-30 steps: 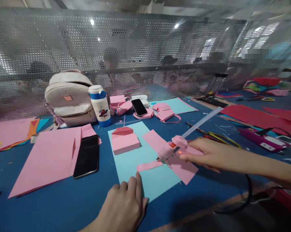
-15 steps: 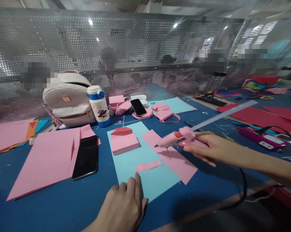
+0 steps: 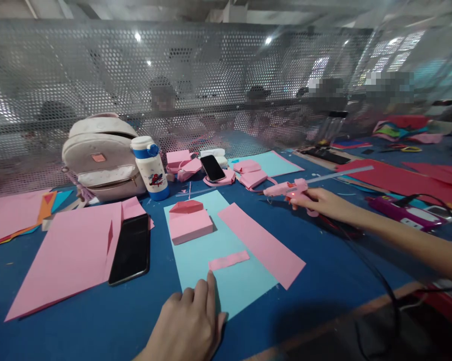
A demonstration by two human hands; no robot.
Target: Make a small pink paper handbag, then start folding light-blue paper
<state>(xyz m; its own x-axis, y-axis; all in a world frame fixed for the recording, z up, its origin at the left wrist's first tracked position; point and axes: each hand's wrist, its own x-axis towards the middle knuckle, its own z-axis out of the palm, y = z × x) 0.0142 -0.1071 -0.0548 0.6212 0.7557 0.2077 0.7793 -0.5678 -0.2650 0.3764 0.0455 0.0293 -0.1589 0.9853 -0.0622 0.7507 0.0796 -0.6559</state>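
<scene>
My right hand (image 3: 319, 204) grips a pink hot glue gun (image 3: 299, 187) by its handle, its red light lit and a long clear glue stick (image 3: 339, 173) jutting from the back. The nozzle points left, low over the blue table. With the index finger stretched out, my left hand (image 3: 190, 316) touches the lower left end of a small pink paper strip (image 3: 229, 260); its other fingers are bent and hold nothing. That strip lies on a light blue sheet (image 3: 196, 273), below a folded pink paper box (image 3: 191, 225). A wider pink strip (image 3: 263, 245) overlaps the sheet's right edge.
Left of the sheet lie a black phone (image 3: 130, 250) and folded pink paper (image 3: 68, 245). A backpack (image 3: 101, 155), a bottle (image 3: 151, 168) and small pink paper bags (image 3: 253, 178) stand behind. A purple device (image 3: 402, 213) and a black cord (image 3: 384, 281) are at right.
My right hand has carried the glue gun away from above the wide pink strip, rightward and farther back, down toward the table. My left hand keeps its fingertip at the small strip.
</scene>
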